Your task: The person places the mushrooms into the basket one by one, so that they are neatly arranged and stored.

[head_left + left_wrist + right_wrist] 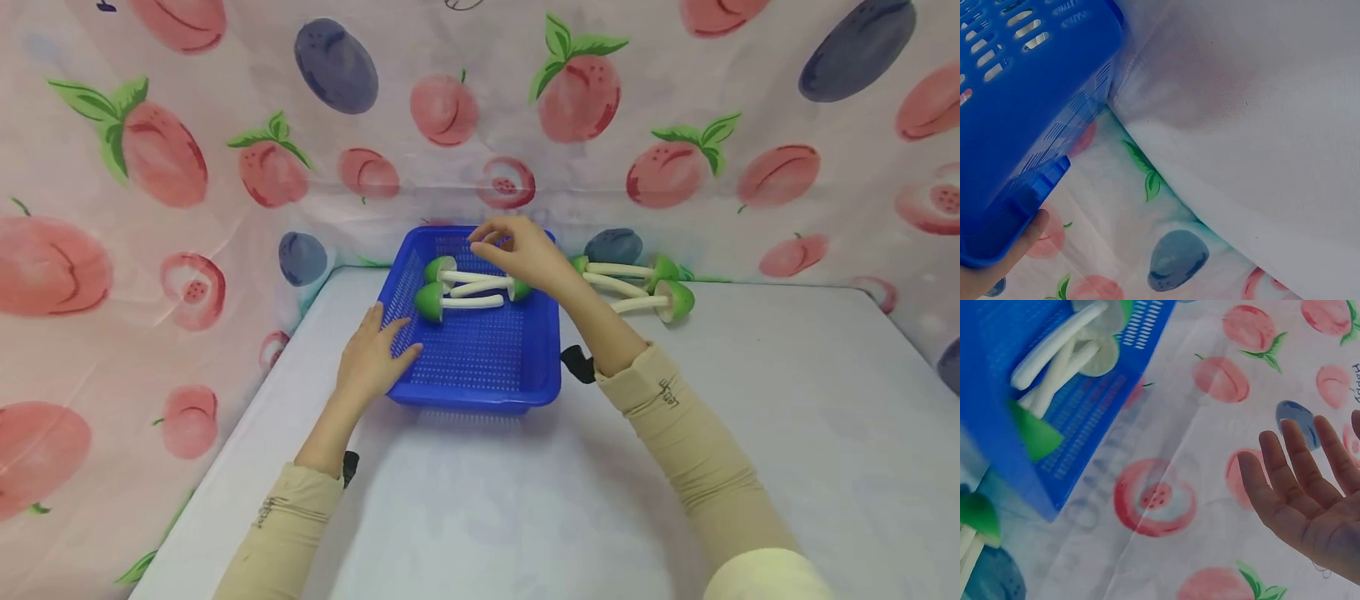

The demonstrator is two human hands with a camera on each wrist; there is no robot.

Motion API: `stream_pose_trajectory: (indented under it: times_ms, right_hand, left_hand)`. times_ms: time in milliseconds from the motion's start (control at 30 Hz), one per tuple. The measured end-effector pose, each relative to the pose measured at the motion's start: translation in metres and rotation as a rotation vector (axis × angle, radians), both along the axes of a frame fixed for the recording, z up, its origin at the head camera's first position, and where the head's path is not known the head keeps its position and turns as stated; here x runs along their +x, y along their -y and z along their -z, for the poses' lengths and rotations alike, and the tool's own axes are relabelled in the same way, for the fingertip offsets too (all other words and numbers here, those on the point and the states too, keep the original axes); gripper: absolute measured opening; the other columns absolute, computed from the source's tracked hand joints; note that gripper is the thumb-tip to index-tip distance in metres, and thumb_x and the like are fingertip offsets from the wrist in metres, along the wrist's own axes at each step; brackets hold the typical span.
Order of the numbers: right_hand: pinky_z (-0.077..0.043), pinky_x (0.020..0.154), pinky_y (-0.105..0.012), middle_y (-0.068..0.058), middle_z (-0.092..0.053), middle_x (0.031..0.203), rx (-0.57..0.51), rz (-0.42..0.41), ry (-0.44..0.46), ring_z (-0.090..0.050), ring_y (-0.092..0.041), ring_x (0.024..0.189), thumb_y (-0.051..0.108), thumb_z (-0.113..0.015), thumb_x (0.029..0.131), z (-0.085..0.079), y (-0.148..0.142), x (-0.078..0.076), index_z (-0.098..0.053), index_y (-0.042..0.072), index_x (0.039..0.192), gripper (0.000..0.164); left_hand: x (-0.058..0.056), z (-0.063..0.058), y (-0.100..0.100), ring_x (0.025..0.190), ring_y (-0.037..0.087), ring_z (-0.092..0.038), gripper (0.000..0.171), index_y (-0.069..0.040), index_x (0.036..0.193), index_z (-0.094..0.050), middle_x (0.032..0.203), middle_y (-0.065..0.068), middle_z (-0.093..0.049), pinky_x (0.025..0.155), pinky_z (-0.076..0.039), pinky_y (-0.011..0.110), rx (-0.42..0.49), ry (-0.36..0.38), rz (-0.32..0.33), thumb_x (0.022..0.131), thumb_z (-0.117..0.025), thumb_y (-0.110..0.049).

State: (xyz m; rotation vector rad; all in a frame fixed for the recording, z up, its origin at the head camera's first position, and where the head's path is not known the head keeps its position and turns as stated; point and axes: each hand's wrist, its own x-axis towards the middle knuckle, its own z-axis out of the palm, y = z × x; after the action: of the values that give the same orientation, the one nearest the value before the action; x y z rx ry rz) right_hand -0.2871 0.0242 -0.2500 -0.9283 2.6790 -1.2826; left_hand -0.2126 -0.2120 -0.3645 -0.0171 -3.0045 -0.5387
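A blue plastic basket [468,354] with perforated walls stands on the white-covered table. My left hand [367,358] is at its left rim, with thumb and forefinger spread over the inside; in the left wrist view a finger [1034,232] lies along the rim. Above the basket's back right part hovers my right hand [525,250], holding nothing, its fingers loosely bent. Inside lie three toy mushrooms with green caps and pale stems, among them a front one [430,302] and a right one [517,289]. The right wrist view shows the spread, bare palm [1316,512] beyond the basket wall.
Three more green-capped mushrooms [675,300] lie on the table just right of the basket, partly behind my right forearm. A fruit-printed cloth [450,183] hangs at the back and left. The white table [750,417] extends to the right and front.
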Motion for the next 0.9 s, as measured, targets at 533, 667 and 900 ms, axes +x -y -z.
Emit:
stream_pose_trajectory:
  times_ms: [533, 667, 900]
  right_hand:
    - [-0.053, 0.083, -0.041, -0.014, -0.067, 0.109, 0.19, 0.061, -0.055, -0.061, -0.028, 0.101, 0.022, -0.058, 0.093, 0.042, -0.059, 0.025, -0.063, 0.003, 0.115, 0.029]
    - [-0.054, 0.083, -0.043, -0.015, -0.066, 0.11, 0.202, 0.114, -0.066, -0.062, -0.03, 0.101, 0.02, -0.058, 0.094, 0.052, -0.082, 0.024, -0.063, 0.002, 0.115, 0.029]
    - [-0.051, 0.084, -0.049, -0.02, -0.067, 0.104, 0.193, 0.149, -0.075, -0.064, -0.034, 0.094, 0.016, -0.058, 0.093, 0.074, -0.126, 0.027, -0.063, -0.001, 0.111, 0.025]
  left_hand:
    - [0.002, -0.001, 0.002, 0.143, 0.044, -0.013, 0.058, -0.005, 0.139, -0.045, 0.153, 0.029, -0.016, 0.111, -0.022, 0.062, -0.023, -0.007, 0.003, 0.093, -0.052, -0.041]
    - [0.002, -0.001, 0.003, 0.143, 0.044, -0.013, 0.059, -0.006, 0.14, -0.044, 0.153, 0.029, -0.015, 0.111, -0.021, 0.062, -0.018, -0.001, 0.003, 0.093, -0.051, -0.041]
    - [0.002, 0.001, 0.0, 0.143, 0.044, -0.013, 0.059, -0.005, 0.14, -0.044, 0.153, 0.029, -0.016, 0.111, -0.021, 0.062, -0.011, -0.005, 0.011, 0.093, -0.052, -0.04]
